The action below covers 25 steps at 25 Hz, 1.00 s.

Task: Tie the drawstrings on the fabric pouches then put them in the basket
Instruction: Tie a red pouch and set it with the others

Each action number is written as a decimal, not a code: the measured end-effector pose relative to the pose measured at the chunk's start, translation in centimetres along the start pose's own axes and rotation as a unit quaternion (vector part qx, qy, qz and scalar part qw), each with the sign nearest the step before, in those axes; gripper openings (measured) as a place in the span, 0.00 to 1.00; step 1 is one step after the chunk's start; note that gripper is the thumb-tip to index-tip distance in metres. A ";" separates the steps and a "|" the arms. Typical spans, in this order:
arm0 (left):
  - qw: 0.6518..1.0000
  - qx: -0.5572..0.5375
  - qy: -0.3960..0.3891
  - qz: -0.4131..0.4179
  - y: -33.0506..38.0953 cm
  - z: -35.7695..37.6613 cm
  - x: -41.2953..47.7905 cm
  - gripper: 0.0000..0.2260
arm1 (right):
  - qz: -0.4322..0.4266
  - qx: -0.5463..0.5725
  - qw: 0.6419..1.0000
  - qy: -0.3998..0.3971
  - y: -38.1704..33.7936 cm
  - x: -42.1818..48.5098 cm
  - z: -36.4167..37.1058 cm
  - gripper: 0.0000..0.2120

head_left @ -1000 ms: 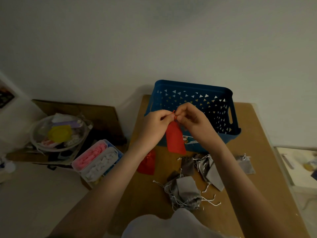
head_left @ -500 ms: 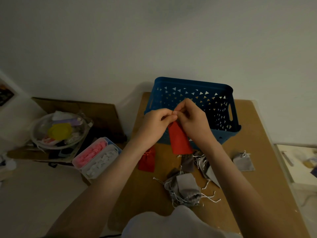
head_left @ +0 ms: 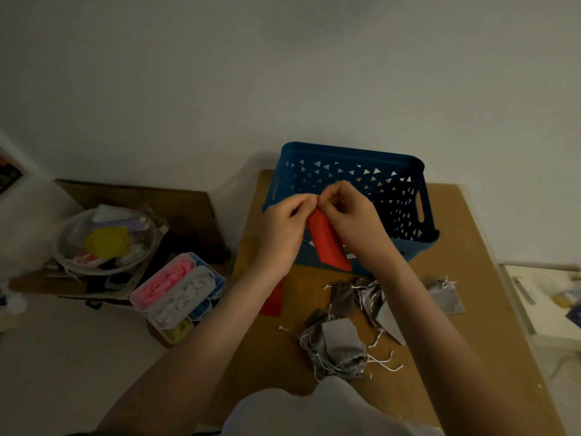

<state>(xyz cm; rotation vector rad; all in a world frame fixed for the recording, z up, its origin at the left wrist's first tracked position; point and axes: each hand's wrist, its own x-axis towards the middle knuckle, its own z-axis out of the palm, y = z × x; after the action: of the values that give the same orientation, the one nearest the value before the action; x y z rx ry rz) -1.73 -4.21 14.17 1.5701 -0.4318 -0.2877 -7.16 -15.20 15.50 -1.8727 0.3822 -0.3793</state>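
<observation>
Lifted slightly and tilted rightward since a second ago. Pinching the red pouch [head_left: 328, 243] at its neck with left hand [head_left: 283, 228] and right hand [head_left: 352, 218], probably tightening the drawstring. Held just before the blue basket [head_left: 345, 155], handy for dropping in.

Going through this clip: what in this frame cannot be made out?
Head view:
Drawstring and knot of the red pouch: covered by the left hand and right hand pinching its top.
Inside of the basket: dark, partly behind both hands; contents unreadable.
The second red pouch: mostly under the left forearm.
The grey pouches: cords too tangled and small to tell tied from untied.
</observation>
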 end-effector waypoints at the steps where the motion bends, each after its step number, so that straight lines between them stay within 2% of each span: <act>1: 1.000 0.021 -0.005 0.018 0.0 -0.1 0.0 0.09 | 0.012 0.013 1.000 -0.003 0.0 0.0 0.0 0.06; 4: 0.996 0.053 -0.031 0.061 0.0 -0.6 0.5 0.04 | 0.051 0.093 0.994 -0.017 -0.3 -0.1 -0.6 0.04; 7: 0.989 0.091 -0.086 0.076 0.1 -1.4 0.9 0.02 | 0.078 0.165 0.981 -0.066 -0.6 0.4 -1.9 0.06; 10: 0.978 0.133 -0.119 0.113 -0.1 -2.0 1.1 0.02 | 0.079 0.139 0.982 -0.101 -0.7 1.2 -2.5 0.06; 12: 0.979 0.120 -0.117 0.118 0.1 -2.0 1.1 0.03 | 0.063 0.121 0.986 -0.099 -0.5 1.4 -2.4 0.04; 16: 0.986 0.084 -0.123 0.073 0.4 -2.0 1.1 0.05 | -0.014 0.065 0.995 -0.074 0.0 1.0 -2.3 0.10; 20: 0.989 0.032 -0.143 -0.028 0.5 -1.9 1.4 0.05 | -0.091 -0.013 0.994 -0.068 -0.2 0.6 -1.9 0.11; 23: 0.986 0.008 -0.135 -0.095 0.9 -1.7 1.6 0.04 | -0.112 -0.032 0.992 -0.049 -0.1 0.7 -1.6 0.12; 25: 0.985 0.020 -0.132 -0.107 0.9 -1.7 1.8 0.03 | -0.111 -0.018 0.993 -0.034 0.0 0.8 -1.5 0.13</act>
<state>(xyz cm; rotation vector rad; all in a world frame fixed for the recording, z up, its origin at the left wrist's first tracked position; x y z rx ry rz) 0.59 -3.46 15.35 1.6257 -0.4761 -0.6628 -7.10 -16.77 16.02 -1.9650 0.1348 -0.4584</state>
